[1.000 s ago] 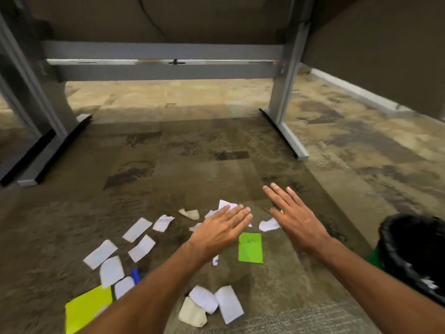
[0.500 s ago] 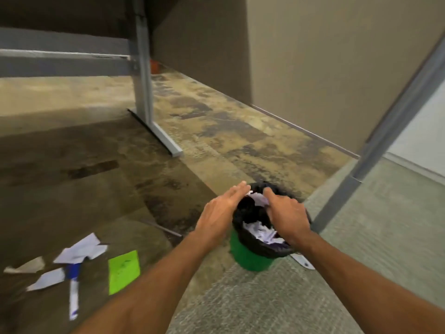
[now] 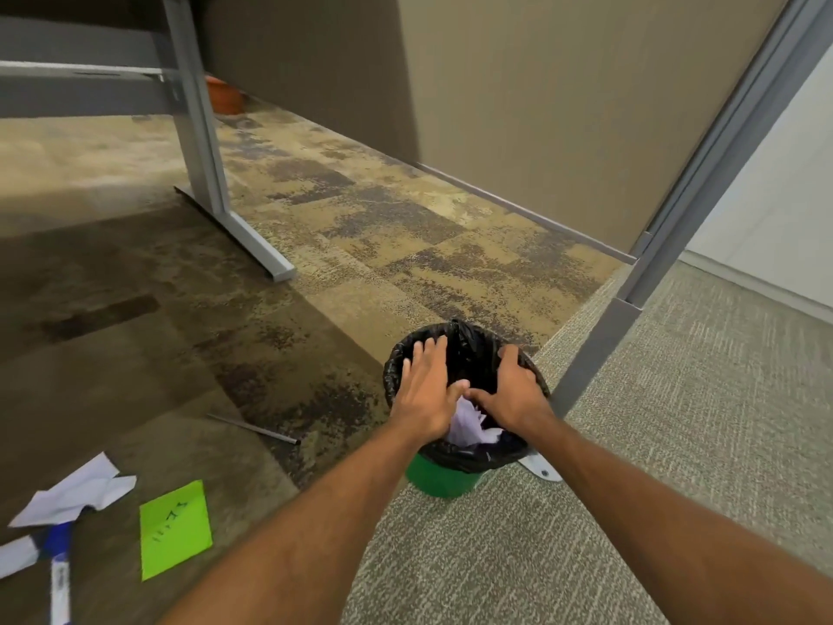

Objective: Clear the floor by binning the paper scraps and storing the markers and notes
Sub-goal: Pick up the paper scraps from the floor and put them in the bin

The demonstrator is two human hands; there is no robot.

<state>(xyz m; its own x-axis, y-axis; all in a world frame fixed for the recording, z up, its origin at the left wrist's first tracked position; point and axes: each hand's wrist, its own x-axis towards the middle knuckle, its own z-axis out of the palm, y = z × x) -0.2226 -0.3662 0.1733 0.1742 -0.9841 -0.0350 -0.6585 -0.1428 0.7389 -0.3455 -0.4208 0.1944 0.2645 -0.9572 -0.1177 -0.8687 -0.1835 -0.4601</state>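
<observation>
A small green bin (image 3: 444, 482) with a black liner (image 3: 469, 349) stands on the carpet. Both hands hover over its mouth. My left hand (image 3: 426, 390) is flat, palm down, fingers spread. My right hand (image 3: 514, 392) is beside it with the fingers curled down over the far rim. White paper scraps (image 3: 469, 426) lie inside the bin just below the hands, and neither hand grips them. On the floor at the lower left lie a green sticky note (image 3: 173, 530), a white marker with a blue cap (image 3: 58, 561) and more white scraps (image 3: 74, 493).
A grey desk leg and foot (image 3: 212, 173) stands at the upper left. A partition post (image 3: 653, 263) rises just right of the bin, with a white metal plate (image 3: 541, 469) at its base. A thin dark rod (image 3: 252, 428) lies on the carpet. An orange pot (image 3: 223, 94) sits far back.
Over the last second both hands went from the scraps on the floor to the bin. In the last half second they flattened over its mouth, and the paper now lies inside.
</observation>
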